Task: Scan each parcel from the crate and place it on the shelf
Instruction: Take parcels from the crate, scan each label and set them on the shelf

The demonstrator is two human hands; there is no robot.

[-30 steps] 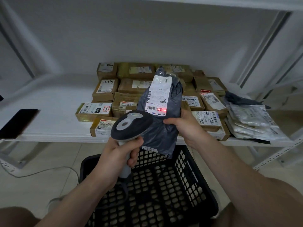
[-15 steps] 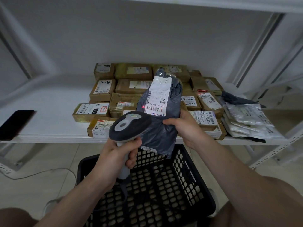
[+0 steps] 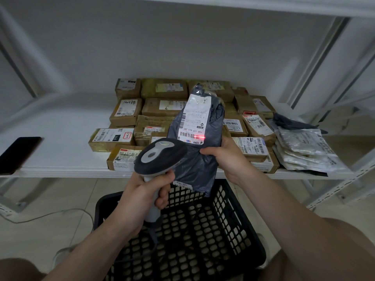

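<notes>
Two hands shared the scan. The grip of the left hand (image 3: 146, 191) closed round the scanner (image 3: 160, 157), so its red line fell on the label (image 3: 193, 120). The right hand (image 3: 225, 157) pinched the grey parcel (image 3: 197, 169), holding it upright, label facing the scanner, above the crate (image 3: 229, 201) and before the shelf (image 3: 60, 142) of boxes (image 3: 125, 112).

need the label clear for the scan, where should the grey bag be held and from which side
Take the grey bag by its lower half, under the white label, from the right, as the right grip does. It is soft and upright, label facing the scanner, so a low side hold bunches the plastic and leaves the barcode uncovered.
</notes>
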